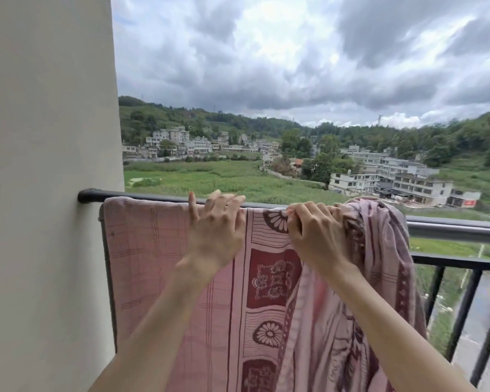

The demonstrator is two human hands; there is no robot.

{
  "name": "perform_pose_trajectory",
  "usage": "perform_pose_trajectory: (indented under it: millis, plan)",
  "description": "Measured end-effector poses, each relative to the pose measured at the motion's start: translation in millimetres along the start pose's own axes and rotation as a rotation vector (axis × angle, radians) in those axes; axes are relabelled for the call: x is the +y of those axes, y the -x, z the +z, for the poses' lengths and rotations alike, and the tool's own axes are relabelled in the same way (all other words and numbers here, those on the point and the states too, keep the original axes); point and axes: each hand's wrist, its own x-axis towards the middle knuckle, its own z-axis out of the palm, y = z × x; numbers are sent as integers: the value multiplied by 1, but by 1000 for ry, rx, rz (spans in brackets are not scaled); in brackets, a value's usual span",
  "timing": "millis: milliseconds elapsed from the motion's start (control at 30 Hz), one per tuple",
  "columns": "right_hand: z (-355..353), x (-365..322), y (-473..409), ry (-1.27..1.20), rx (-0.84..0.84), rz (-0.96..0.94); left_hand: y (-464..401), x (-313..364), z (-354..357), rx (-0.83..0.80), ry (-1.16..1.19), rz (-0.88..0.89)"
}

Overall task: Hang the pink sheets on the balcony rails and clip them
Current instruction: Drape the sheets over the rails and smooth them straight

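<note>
A pink sheet [150, 264] with dark red flower panels hangs over the black balcony rail [92, 195]. Its left part lies flat down the inside of the railing. Its right part is bunched in a heap [376, 241] over the rail. My left hand [215, 233] is over the sheet's top edge at the rail, fingers spread and nearly straight. My right hand [313, 236] grips the top edge of the sheet beside the bunched part, fingers curled round the cloth. No clip is visible.
A cream wall [48, 193] stands close on the left, where the rail ends. To the right the rail [458, 230] runs on bare, with black vertical bars [464, 309] below it. Beyond lie fields, buildings and hills far below.
</note>
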Motion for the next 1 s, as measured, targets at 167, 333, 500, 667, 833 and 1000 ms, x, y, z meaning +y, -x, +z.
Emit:
perform_pose_trajectory:
  millis: [167,333,500,667,833,1000]
  plan:
    - [-7,19,6,-34,-27,-65,3,21,28,-35,-114,93]
    - [-22,31,12,-25,-71,-104,1,10,34,61,-100,81]
    - [-42,35,23,-116,-124,-43,0,10,40,113,-70,82]
    - [-67,65,30,86,54,164,-5,11,44,123,-52,55]
    - [-77,71,45,-303,126,520,-8,14,43,132,-31,33]
    - [-79,65,43,-599,-15,857,-7,14,40,121,-20,50]
